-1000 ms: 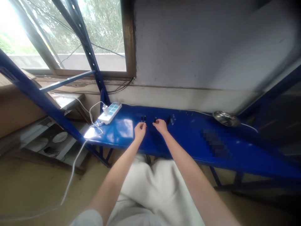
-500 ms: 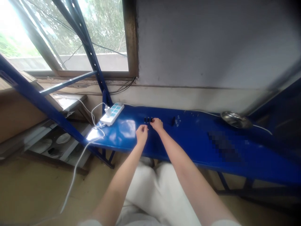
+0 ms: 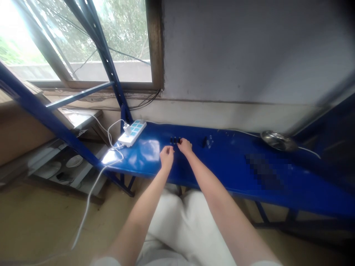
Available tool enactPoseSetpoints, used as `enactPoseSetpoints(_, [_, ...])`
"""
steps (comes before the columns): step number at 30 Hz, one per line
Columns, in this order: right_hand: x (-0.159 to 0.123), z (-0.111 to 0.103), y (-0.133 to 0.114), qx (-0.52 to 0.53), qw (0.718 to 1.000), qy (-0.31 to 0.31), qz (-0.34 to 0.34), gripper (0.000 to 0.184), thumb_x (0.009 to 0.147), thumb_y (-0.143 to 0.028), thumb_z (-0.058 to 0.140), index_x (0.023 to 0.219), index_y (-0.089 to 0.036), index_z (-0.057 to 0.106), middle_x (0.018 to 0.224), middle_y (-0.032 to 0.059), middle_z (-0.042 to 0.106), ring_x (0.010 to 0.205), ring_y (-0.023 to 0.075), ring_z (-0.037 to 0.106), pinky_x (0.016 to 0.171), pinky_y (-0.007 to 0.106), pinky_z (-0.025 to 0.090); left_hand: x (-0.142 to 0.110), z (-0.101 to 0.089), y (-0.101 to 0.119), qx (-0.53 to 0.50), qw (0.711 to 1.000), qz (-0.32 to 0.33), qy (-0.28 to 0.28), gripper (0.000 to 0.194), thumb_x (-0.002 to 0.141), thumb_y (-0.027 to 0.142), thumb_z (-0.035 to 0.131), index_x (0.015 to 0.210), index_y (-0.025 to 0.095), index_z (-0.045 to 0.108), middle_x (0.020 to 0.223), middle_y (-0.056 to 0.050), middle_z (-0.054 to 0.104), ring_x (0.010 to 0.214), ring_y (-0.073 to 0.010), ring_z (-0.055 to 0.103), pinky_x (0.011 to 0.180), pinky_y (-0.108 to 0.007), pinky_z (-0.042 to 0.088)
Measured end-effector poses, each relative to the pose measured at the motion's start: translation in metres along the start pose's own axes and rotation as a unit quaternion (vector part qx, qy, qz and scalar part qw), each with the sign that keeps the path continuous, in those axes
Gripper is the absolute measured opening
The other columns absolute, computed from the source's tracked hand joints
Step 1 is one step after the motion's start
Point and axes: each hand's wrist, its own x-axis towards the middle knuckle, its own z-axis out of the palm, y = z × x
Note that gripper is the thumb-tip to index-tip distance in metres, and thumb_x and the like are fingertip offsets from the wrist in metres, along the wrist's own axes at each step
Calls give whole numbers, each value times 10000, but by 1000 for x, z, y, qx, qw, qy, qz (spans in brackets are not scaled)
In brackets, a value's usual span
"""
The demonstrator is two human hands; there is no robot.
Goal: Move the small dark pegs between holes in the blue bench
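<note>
Both my arms reach out over a blue metal shelf (image 3: 227,173). My left hand (image 3: 166,155) rests on the shelf with its fingers curled in, and what it holds, if anything, is hidden. My right hand (image 3: 185,145) sits just beyond it, fingertips pinched at a short row of small black upright parts (image 3: 175,140). Another small dark part and a few clear bits (image 3: 207,141) lie a little to the right of my right hand.
A white power strip (image 3: 132,132) with a plugged-in white cable (image 3: 91,184) lies at the shelf's left end. A steel dish (image 3: 276,139) sits at the back right. Blue rack posts (image 3: 107,59) cross the window. Plates (image 3: 73,162) lie on a low shelf at left.
My right hand has moved left, from near the loose parts to the row of black parts, which gained one. My left hand drew back slightly. Since half a second ago almost nothing has shifted.
</note>
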Motion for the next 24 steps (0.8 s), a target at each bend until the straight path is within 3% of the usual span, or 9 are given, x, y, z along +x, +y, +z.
enactPoseSetpoints(8, [-14, -11, 9, 6, 1000, -9, -27, 243, 764, -244, 516, 975, -184, 622, 998, 67, 664, 970, 228, 587, 847, 369, 397, -1, -1, 3, 15, 1000, 1, 5, 186, 803, 279, 475, 732, 157, 596, 670, -3, 608, 653, -112, 551, 670, -226, 415])
enactPoseSetpoints(12, [-36, -28, 41, 38, 996, 28, -75, 258, 782, -280, 504, 987, -192, 634, 944, 43, 680, 897, 190, 612, 838, 347, 420, -1, -1, 0, 35, 999, 22, -3, 204, 819, 289, 459, 738, 157, 592, 675, -9, 612, 647, -115, 557, 663, -228, 425])
enactPoseSetpoints(15, [-51, -44, 73, 77, 990, 78, -87, 237, 794, -305, 483, 928, -204, 650, 924, 35, 684, 821, 171, 622, 783, 314, 449, -3, 3, -1, 83, 991, 98, -43, 217, 840, 276, 428, 807, 156, 606, 751, -41, 638, 698, -133, 570, 677, -245, 436])
enactPoseSetpoints(17, [-56, -54, 93, 94, 987, 120, -48, 218, 787, -305, 478, 850, -195, 656, 861, 41, 687, 774, 178, 621, 729, 306, 459, -9, 8, 4, 143, 964, 195, -114, 231, 849, 255, 410, 869, 157, 618, 834, -65, 652, 769, -152, 573, 731, -273, 437])
enactPoseSetpoints(20, [-55, -61, 117, 119, 974, 189, 26, 193, 758, -290, 497, 806, -175, 645, 815, 57, 679, 753, 187, 612, 696, 298, 455, -22, 21, 17, 241, 877, 326, -259, 293, 864, 240, 381, 1061, 182, 591, 1001, -75, 642, 901, -182, 558, 839, -334, 405])
enactPoseSetpoints(22, [-49, -60, 129, 139, 965, 214, 59, 208, 733, -282, 522, 857, -158, 635, 818, 67, 671, 746, 186, 606, 695, 293, 453, -29, 35, 27, 291, 832, 353, -315, 396, 866, 230, 365, 1248, 204, 467, 1164, -81, 580, 1013, -201, 520, 880, -361, 382])
enactPoseSetpoints(24, [-43, -57, 136, 152, 961, 219, 76, 272, 713, -276, 545, 935, -138, 618, 851, 79, 663, 757, 184, 599, 709, 291, 450, -32, 51, 33, 336, 818, 339, -321, 504, 863, 218, 350, 1365, 204, 306, 1289, -95, 489, 1089, -220, 473, 894, -377, 371])
